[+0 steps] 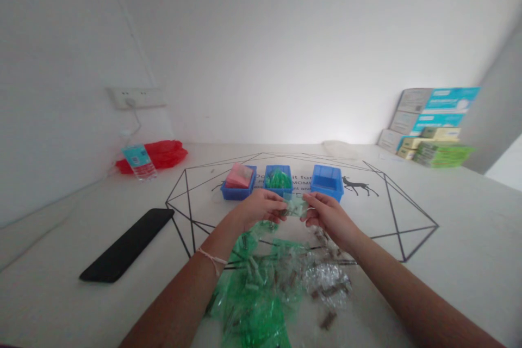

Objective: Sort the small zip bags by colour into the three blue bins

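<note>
Between my two hands is a small clear plastic bag (295,205), pale green in tint, with small contents I cannot make out. My left hand (261,210) pinches its left side, and my right hand (326,214) grips the right edge. Below them, a spread of green plastic bags (256,299) lies on the table, with clear plastic bags (324,280) and small brown pieces to the right. Just beyond my hands stand three blue bins: a left bin (237,194) with pink sheets or packets (239,175), a middle bin (278,169) with green plastic (279,178), and a right bin (327,180).
A long black flat object (128,244) lies at the left. Behind it are a plastic bottle (140,162) and a red plastic bag (167,154). Stacked boxes (432,119) stand at the back right. A power strip (136,98) is on the wall.
</note>
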Motion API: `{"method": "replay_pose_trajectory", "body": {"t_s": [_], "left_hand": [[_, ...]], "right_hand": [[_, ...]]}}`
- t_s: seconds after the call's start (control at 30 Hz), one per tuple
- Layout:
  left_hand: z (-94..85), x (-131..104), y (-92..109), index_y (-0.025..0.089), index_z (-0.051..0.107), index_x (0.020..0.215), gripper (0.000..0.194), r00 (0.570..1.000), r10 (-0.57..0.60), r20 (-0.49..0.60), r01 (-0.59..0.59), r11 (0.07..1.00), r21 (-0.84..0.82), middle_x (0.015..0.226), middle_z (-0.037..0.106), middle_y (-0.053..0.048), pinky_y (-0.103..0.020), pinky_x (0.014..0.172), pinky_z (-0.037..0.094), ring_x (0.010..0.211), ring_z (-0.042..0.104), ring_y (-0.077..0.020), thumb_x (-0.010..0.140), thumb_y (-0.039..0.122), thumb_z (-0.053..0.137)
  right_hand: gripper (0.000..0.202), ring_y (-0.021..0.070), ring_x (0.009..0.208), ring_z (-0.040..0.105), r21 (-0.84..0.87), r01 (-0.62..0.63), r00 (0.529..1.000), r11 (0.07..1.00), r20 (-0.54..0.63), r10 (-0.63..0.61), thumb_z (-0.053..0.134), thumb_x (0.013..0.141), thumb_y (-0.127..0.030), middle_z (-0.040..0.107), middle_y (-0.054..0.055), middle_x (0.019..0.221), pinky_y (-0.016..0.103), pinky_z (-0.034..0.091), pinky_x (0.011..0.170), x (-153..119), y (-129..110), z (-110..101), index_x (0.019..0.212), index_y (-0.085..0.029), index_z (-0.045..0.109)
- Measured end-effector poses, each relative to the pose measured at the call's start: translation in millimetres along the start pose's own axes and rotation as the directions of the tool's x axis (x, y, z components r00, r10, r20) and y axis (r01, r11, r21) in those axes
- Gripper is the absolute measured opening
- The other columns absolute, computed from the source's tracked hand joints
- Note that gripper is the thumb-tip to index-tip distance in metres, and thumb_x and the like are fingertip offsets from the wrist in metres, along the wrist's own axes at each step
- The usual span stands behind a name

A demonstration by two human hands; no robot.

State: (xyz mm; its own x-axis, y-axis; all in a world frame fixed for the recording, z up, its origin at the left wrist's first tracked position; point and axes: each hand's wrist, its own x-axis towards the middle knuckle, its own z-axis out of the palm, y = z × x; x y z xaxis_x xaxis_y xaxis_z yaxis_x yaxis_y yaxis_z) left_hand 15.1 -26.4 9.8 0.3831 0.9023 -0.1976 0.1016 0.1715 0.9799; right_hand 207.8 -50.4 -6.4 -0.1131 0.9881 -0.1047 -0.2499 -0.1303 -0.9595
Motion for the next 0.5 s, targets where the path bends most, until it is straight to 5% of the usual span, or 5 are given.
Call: {"method": "replay_pose_trajectory", "body": {"t_s": [0.3,0.5], "left_hand": [[-3.2,4.2,-4.0,0.013,0.066,0.079,0.028,0.987,-0.140,-0.076,0.131,0.984,-0.119,0.065,0.069,-0.003,-0.025,0.055,0.049,0.059,0.067,-0.0154,0.061,0.018,0.086],[-8.2,7.5,-8.9,0.013,0.071,0.077,0.029,0.998,-0.007,-0.063,-0.001,0.993,-0.120,0.071,0.072,-0.005,-0.027,0.063,0.051,0.067,0.069,-0.0172,0.052,0.015,0.086]], "right_hand": [[0.015,0.0084,0.045,0.060,-0.012,-0.157,0.985,0.988,0.067,0.158,0.076,0.078,-0.018,0.069,0.002,0.064,0.015,0.047,0.039,1.0,4.9,-8.2,0.079,-0.015,0.061],[0.029,0.0153,0.069,0.071,-0.069,0.040,0.994,0.997,0.107,-0.033,0.087,0.059,-0.022,0.073,0.001,0.076,0.027,0.058,0.070,8.1,12.2,-16.3,0.081,-0.018,0.068]]}}
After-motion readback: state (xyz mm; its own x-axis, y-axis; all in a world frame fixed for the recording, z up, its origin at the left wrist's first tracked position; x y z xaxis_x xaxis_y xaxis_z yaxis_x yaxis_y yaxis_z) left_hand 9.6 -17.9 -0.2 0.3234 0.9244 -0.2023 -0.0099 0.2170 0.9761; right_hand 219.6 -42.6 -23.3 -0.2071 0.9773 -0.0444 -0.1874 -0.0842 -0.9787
